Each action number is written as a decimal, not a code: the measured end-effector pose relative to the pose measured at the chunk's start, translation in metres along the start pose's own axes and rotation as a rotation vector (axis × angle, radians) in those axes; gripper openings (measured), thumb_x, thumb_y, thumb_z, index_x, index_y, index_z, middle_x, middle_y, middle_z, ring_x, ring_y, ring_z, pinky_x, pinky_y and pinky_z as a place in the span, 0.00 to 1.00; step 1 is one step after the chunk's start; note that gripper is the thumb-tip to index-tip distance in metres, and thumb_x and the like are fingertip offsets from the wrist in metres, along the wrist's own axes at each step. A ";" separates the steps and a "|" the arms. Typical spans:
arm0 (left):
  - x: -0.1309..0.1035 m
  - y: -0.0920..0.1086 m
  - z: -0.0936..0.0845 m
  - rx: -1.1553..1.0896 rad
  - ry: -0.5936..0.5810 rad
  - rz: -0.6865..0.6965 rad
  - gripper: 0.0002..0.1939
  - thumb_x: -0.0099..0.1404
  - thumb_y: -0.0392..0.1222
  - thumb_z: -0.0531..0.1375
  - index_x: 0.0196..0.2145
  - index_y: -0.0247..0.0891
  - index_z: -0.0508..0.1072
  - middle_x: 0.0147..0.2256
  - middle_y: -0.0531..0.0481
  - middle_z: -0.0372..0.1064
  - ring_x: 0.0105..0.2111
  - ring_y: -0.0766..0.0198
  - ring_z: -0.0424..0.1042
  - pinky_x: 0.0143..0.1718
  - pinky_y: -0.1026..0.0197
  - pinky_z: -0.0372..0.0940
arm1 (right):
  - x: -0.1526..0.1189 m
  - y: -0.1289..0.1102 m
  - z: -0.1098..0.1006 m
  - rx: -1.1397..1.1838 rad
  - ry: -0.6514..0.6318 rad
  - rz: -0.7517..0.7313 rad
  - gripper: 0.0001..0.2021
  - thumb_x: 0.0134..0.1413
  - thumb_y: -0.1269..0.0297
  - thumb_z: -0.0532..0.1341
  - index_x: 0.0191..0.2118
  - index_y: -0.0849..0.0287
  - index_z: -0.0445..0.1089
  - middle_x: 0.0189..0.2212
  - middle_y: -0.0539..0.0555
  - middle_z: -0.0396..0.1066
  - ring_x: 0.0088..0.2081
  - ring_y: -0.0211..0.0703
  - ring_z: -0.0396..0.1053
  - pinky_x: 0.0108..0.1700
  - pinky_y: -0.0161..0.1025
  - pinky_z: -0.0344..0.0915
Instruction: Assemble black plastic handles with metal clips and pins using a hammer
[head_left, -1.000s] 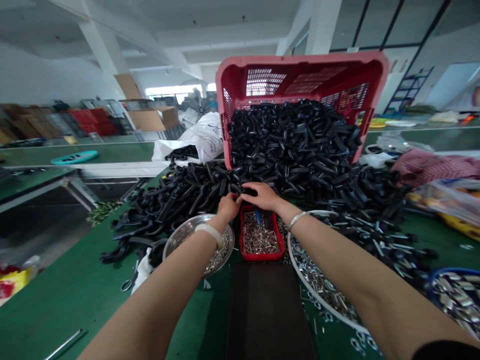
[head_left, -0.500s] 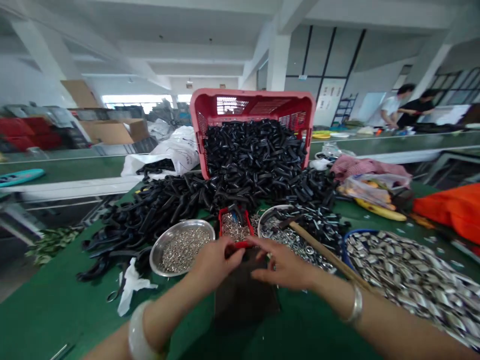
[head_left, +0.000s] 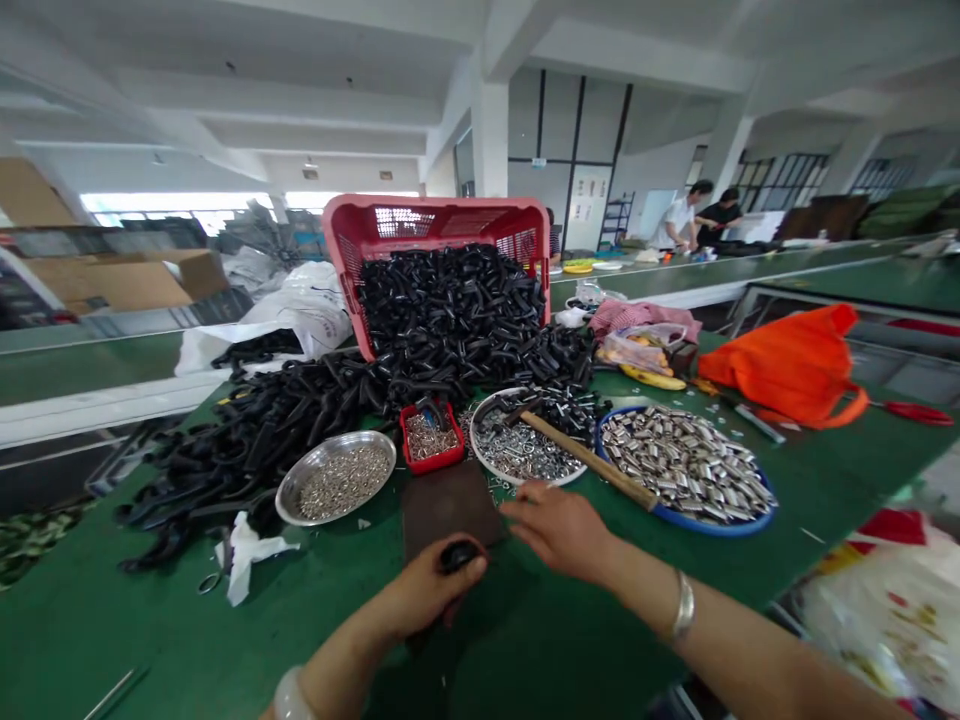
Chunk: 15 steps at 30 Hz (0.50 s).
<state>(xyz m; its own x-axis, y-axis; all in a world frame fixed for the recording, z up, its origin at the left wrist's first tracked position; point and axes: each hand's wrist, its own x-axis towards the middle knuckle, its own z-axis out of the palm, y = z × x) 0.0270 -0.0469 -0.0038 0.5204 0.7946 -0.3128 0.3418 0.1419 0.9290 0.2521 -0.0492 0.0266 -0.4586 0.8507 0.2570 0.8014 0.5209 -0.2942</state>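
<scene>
- Head view: the left hand (head_left: 431, 592) is curled around a black part (head_left: 458, 556). Only the part's round top shows; the fingers and palm hide the rest.
- The right hand (head_left: 564, 528) is ahead and to the right of the left one, fingers stretched out and a bit apart. I cannot tell if it holds something tiny.
- Just past the left hand lies a dark mat (head_left: 450, 505). The hand hides its near edge.
- Past the mat is a red tray (head_left: 435, 463) of small metal bits, partly covered.
- Just past the right hand is a white bowl (head_left: 499, 477). A hammer (head_left: 585, 455) lies across it; its head is hard to make out.
- Green table (head_left: 585, 640) shows between the two forearms, and left of the left hand up to the silver bowl (head_left: 282, 506).
- The table's right edge passes beyond the right forearm.
</scene>
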 end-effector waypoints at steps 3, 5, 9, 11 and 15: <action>0.019 0.002 -0.010 0.001 0.268 -0.006 0.23 0.47 0.61 0.58 0.30 0.38 0.64 0.14 0.61 0.54 0.14 0.71 0.57 0.17 0.68 0.56 | -0.007 0.074 -0.028 -0.284 0.077 0.445 0.17 0.57 0.62 0.46 0.47 0.55 0.68 0.43 0.58 0.68 0.43 0.45 0.66 0.44 0.41 0.61; 0.039 0.006 -0.019 0.003 0.353 -0.017 0.23 0.47 0.61 0.59 0.26 0.38 0.62 0.13 0.61 0.54 0.13 0.71 0.57 0.17 0.68 0.56 | -0.011 0.125 -0.042 -0.362 -0.009 0.623 0.17 0.55 0.64 0.48 0.44 0.56 0.70 0.44 0.60 0.69 0.44 0.49 0.66 0.44 0.43 0.62; 0.084 0.007 -0.020 -0.124 0.397 -0.078 0.22 0.45 0.55 0.63 0.28 0.36 0.61 0.16 0.59 0.58 0.14 0.71 0.60 0.17 0.66 0.59 | -0.012 0.189 -0.047 -0.349 -0.103 0.619 0.16 0.50 0.69 0.53 0.44 0.56 0.70 0.47 0.58 0.67 0.47 0.48 0.65 0.47 0.42 0.60; 0.099 0.004 -0.016 -0.182 0.374 -0.098 0.22 0.44 0.51 0.64 0.31 0.37 0.61 0.20 0.57 0.62 0.16 0.71 0.62 0.19 0.66 0.60 | -0.009 0.202 -0.041 -0.333 -0.135 0.581 0.16 0.48 0.71 0.54 0.44 0.58 0.70 0.48 0.59 0.66 0.48 0.48 0.64 0.48 0.41 0.59; 0.108 -0.003 -0.013 -0.066 0.340 -0.091 0.18 0.47 0.48 0.63 0.29 0.37 0.61 0.21 0.57 0.62 0.15 0.71 0.62 0.17 0.66 0.58 | -0.010 0.214 -0.036 -0.302 -0.137 0.510 0.14 0.48 0.69 0.55 0.43 0.59 0.68 0.47 0.60 0.66 0.49 0.49 0.62 0.49 0.43 0.57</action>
<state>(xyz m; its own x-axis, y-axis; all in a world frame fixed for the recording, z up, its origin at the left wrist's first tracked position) 0.0720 0.0459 -0.0374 0.1961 0.9264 -0.3216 0.3182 0.2501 0.9145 0.4420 0.0513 -0.0060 -0.0170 0.9995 0.0251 0.9974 0.0187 -0.0695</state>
